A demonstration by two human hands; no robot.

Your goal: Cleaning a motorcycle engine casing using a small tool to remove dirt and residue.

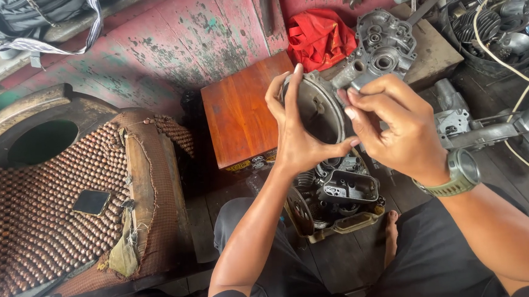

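Head view: both hands, left [297,134] and right [391,125], grip a round grey cast-metal engine cover [318,111] lifted clear above the opened grey engine block [341,196] on the floor; refitting looks undone.

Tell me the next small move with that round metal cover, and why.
Probably lower the round metal cover toward the engine block on the floor. The left hand grips its rim and the right hand pinches its edge, holding it in the air right above the block, apart from it.
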